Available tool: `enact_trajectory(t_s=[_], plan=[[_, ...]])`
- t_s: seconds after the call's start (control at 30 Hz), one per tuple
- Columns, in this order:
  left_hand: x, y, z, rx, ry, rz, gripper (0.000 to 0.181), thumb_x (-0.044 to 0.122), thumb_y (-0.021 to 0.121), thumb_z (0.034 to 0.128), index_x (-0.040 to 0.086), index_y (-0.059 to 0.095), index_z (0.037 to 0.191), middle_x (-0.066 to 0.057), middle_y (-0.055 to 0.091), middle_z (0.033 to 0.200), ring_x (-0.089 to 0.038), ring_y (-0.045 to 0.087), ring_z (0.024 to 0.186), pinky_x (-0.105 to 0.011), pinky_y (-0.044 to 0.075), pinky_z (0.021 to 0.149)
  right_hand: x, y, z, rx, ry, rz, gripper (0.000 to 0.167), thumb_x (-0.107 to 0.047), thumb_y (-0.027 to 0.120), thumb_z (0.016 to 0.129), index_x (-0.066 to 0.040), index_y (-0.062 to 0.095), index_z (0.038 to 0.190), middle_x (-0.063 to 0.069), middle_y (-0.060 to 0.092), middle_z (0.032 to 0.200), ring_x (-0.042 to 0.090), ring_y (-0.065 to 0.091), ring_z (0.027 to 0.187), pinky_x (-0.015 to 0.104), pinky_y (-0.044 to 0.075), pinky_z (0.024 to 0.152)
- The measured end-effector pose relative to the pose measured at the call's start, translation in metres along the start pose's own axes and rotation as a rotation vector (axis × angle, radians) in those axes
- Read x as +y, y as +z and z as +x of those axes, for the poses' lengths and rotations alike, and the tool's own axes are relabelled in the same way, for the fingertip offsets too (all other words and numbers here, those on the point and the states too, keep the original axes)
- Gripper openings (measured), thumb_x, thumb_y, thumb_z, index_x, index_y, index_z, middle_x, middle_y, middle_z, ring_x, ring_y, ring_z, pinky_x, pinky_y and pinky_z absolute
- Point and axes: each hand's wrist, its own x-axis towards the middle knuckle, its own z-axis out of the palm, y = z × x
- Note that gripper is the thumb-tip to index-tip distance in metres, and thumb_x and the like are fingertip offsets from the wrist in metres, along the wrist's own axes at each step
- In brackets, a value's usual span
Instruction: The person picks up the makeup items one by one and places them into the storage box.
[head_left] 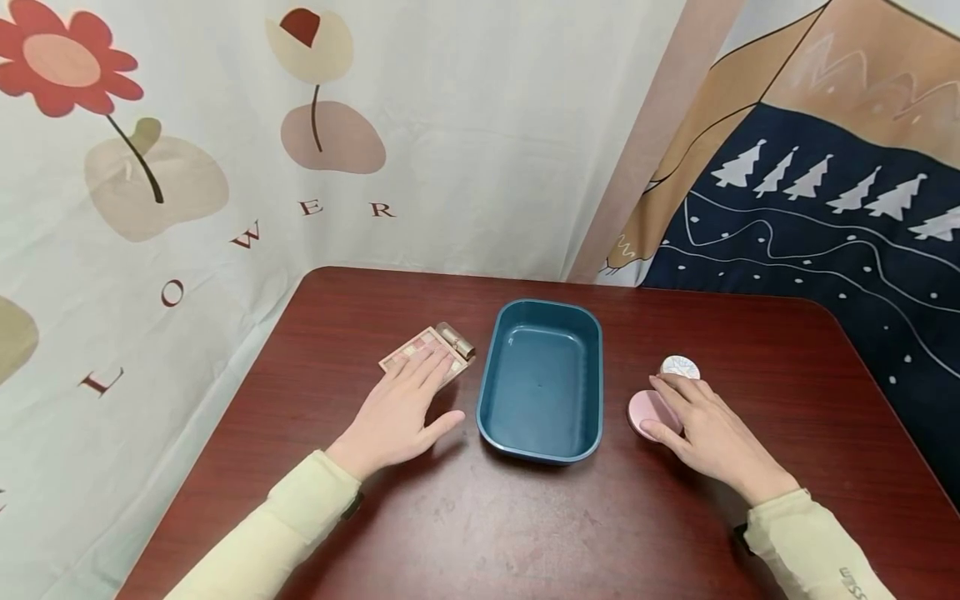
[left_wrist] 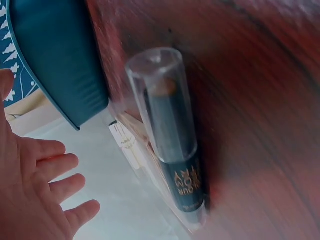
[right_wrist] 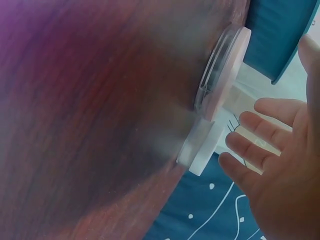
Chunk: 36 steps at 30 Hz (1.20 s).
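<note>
In the head view my left hand [head_left: 401, 410] hovers with fingers spread over a checkered palette [head_left: 426, 343], which has a small gold-toned tube [head_left: 455, 341] at its upper right. The left wrist view shows a dark stick with a clear cap [left_wrist: 172, 130] beside the palette, apart from my left hand [left_wrist: 37, 185]. My right hand [head_left: 712, 429] is over a round pink compact [head_left: 654, 412] and a white-lidded round jar [head_left: 680, 367]. In the right wrist view, a gap separates the fingers of my right hand [right_wrist: 280, 155] from the pink compact [right_wrist: 227, 75] and the white lid [right_wrist: 206, 150].
A blue rectangular bin [head_left: 540, 454] stands between my hands on the dark red table [head_left: 510, 533]. Behind the table hang a white flower-print curtain [head_left: 465, 142] and a navy cloth with white trees [head_left: 810, 217].
</note>
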Motion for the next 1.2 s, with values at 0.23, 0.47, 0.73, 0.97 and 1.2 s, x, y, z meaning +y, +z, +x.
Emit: enact_trajectory(t_s=[0.23,0.47,0.73,0.97,1.2], plan=[[0.007,0.002,0.002,-0.019,-0.004,-0.038,0.078,0.055,0.058,0.0986,0.002,0.045,0.154,-0.017,0.044,0.159,-0.035,0.040,0.149,-0.056,0.031,0.121,0.000,0.002,0.000,-0.021,0.024,-0.007,0.066,-0.040,0.073,0.094,0.003,0.058,0.141,0.023,0.055,0.142,0.044,0.052,0.126,0.061,0.042,0.104],[0.013,0.004,0.004,-0.027,0.013,-0.063,0.073,0.055,0.058,0.0986,0.001,0.053,0.148,-0.018,0.053,0.151,-0.037,0.049,0.141,-0.057,0.037,0.116,-0.002,0.001,0.000,-0.040,0.040,-0.007,0.066,-0.040,0.074,0.094,0.006,0.058,0.139,0.025,0.056,0.142,0.046,0.052,0.126,0.064,0.042,0.104],[0.020,0.006,0.007,-0.011,0.057,-0.068,0.065,0.055,0.059,0.0982,0.003,0.060,0.137,-0.013,0.062,0.137,-0.030,0.054,0.132,-0.053,0.041,0.112,-0.003,0.003,0.001,-0.068,0.043,0.001,0.068,-0.038,0.077,0.091,0.008,0.058,0.139,0.027,0.056,0.141,0.047,0.053,0.125,0.064,0.044,0.104],[0.022,0.009,0.008,-0.041,0.060,-0.063,0.067,0.056,0.058,0.0985,0.002,0.060,0.139,-0.013,0.061,0.139,-0.031,0.054,0.133,-0.051,0.040,0.114,-0.002,0.007,0.001,-0.055,0.009,-0.013,0.070,-0.035,0.081,0.087,0.009,0.059,0.137,0.028,0.057,0.139,0.047,0.054,0.123,0.063,0.046,0.102],[0.023,0.011,0.008,-0.056,0.060,-0.069,0.069,0.058,0.057,0.0988,0.003,0.060,0.139,-0.013,0.061,0.141,-0.032,0.053,0.134,-0.051,0.038,0.116,-0.001,0.008,0.001,-0.075,0.008,-0.011,0.070,-0.033,0.081,0.087,0.009,0.058,0.138,0.028,0.058,0.138,0.046,0.055,0.123,0.062,0.047,0.102]])
